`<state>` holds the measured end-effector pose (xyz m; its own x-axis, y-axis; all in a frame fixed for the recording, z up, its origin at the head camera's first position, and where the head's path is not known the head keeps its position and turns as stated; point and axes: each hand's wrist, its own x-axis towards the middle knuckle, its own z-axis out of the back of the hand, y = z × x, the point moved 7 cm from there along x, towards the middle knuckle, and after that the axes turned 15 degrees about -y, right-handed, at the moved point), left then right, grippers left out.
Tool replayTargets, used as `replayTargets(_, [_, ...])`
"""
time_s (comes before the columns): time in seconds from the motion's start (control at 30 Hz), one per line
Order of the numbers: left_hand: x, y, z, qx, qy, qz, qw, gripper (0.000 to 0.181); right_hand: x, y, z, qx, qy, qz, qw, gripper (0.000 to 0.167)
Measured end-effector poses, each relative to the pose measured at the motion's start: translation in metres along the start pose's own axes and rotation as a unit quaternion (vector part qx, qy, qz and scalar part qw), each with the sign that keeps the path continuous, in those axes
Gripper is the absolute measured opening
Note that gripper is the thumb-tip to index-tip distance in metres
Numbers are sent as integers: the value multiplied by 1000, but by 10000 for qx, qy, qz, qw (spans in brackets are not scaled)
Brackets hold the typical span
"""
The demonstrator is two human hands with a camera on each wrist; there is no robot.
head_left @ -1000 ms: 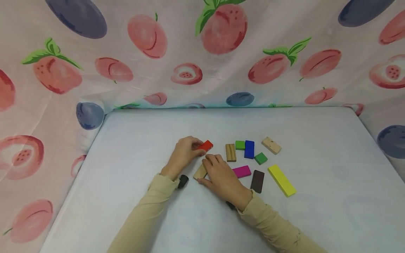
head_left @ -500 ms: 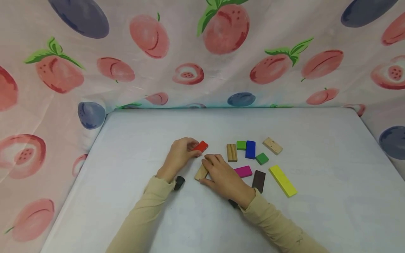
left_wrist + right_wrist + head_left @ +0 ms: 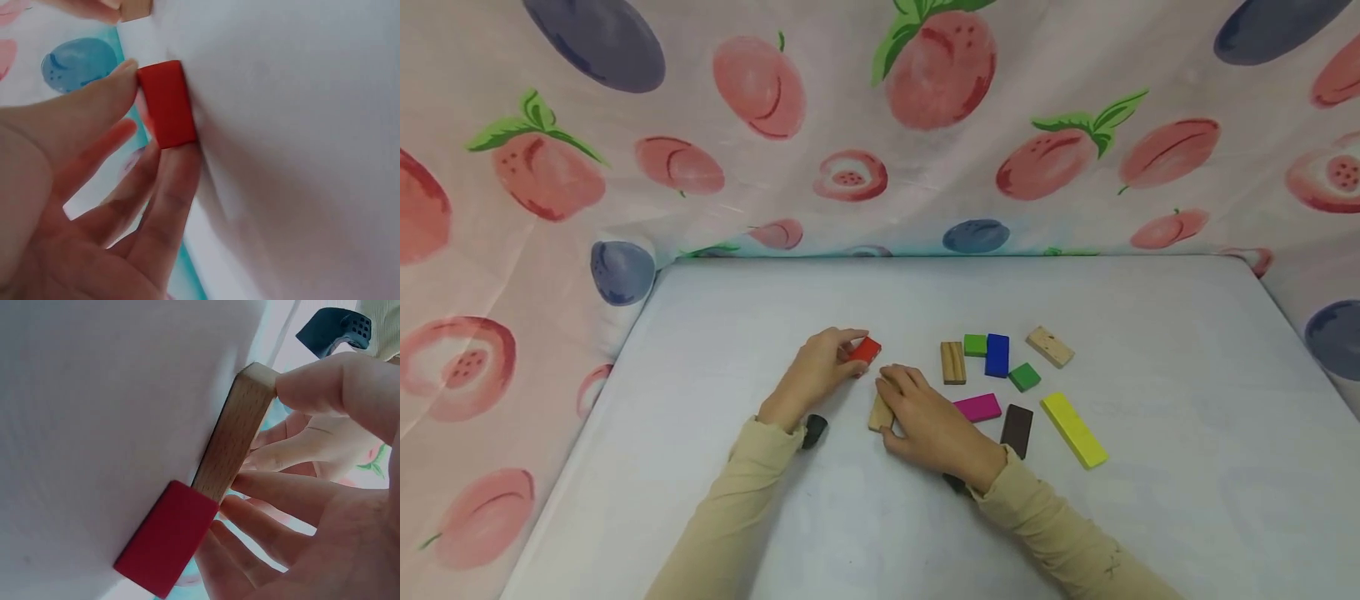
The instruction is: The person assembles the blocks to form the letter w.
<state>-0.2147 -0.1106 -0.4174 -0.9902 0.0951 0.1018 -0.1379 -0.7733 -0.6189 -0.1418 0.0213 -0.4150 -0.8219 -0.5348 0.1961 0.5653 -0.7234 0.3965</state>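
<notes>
My left hand (image 3: 811,368) pinches a red block (image 3: 867,351) between thumb and fingers. In the left wrist view the end of this red block (image 3: 169,103) faces the camera. Just to the right, my right hand (image 3: 934,421) holds a plain wooden block (image 3: 880,412) on the table. The right wrist view shows the thumb against one end of the wooden block (image 3: 234,431), with fingertips along its side. Before that block's near end lies a crimson-looking block (image 3: 167,540); whether it is the magenta block (image 3: 979,407) beside the right hand, I cannot tell.
To the right lie a striped wooden block (image 3: 953,363), a blue block (image 3: 997,356), two green blocks, a dark brown block (image 3: 1017,430), a long yellow block (image 3: 1074,429) and a pale wooden block (image 3: 1050,347). A fruit-patterned cloth (image 3: 917,183) hangs behind the white table (image 3: 1195,392).
The left hand has moved left with the red block, away from the right hand. Under the right hand the wooden block has turned slightly. The other blocks stay as they were.
</notes>
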Motion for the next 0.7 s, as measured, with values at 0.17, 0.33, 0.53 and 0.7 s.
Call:
replayTargets(0.17, [-1,3,3,164,213,-58,9996,47,0,0,-2,315,71,-78,9994,60])
replayTargets(0.33, [-2,6,5,123,217,48,9997,46,1,-3,-1,554,-2,-357,9978,57])
replayTargets(0.53, [-2,12,10,-1,52,182,9998,46,5,-7,3,656,-527,-890,9925,53])
replayTargets(0.7, [-3,14,12,-97,-30,220,9997,48,5,-10,6,595,-743,-1267,9874,57])
